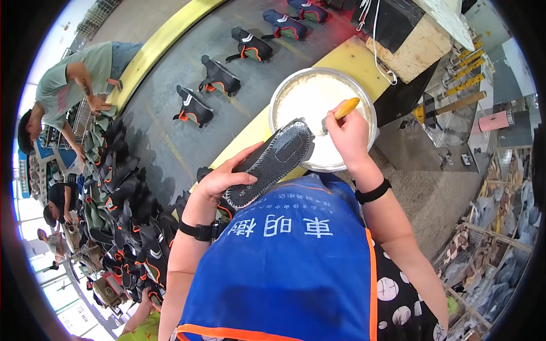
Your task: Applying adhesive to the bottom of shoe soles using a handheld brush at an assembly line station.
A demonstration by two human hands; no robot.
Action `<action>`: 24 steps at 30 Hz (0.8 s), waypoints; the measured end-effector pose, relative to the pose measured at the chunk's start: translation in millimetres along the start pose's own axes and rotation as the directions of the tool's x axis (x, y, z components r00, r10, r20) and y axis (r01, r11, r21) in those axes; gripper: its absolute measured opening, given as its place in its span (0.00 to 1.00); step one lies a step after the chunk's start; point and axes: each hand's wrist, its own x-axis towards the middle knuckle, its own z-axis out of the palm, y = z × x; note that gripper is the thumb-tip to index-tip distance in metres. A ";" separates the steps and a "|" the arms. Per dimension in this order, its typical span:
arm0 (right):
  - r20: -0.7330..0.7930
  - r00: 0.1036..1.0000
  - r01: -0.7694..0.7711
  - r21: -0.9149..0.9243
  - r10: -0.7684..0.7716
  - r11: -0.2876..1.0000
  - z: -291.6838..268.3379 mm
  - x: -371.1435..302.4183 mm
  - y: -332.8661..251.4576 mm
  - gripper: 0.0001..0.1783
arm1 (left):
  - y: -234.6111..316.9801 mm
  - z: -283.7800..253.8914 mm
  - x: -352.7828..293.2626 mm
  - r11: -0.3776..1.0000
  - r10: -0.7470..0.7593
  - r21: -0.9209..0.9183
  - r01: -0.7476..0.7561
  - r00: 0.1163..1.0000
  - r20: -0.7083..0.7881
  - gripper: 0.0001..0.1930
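Observation:
My left hand (219, 181) grips a black shoe upper (273, 162) near its heel end, with the stitched underside turned up. Its toe reaches to the near left rim of a round metal bowl (371, 113). Inside the bowl lies a cream-white liquid (307, 94), which looks like glue. My right hand (348, 135) is closed round a brush (347, 107) with a yellow handle, just above the liquid and close to the toe. The brush's bristle end is mostly hidden by my fingers and hard to make out against the white.
Several dark shoe uppers (218, 78) stand in a row on the grey conveyor belt (165, 85), edged by yellow boards (165, 29). A heap of uppers (122, 187) lies at left, beside a person (79, 79) at work. A metal bench (421, 148) with tools stands right.

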 end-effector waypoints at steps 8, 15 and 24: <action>-0.125 0.989 0.085 0.093 -0.073 0.992 10.7 -10.8 -7.1 0.11 | -6.1 2.5 1.3 0.996 0.085 0.029 -0.084 0.994 -0.064 0.45; 0.071 0.997 0.002 0.335 -0.027 0.942 10.6 -53.6 -33.7 0.10 | -8.1 10.8 6.4 0.990 0.138 0.023 -0.136 0.971 -0.196 0.44; -0.066 0.987 0.152 0.073 -0.147 0.986 -1.5 4.0 -8.3 0.11 | -9.1 13.5 7.7 0.950 0.246 0.233 -0.210 0.959 -0.138 0.46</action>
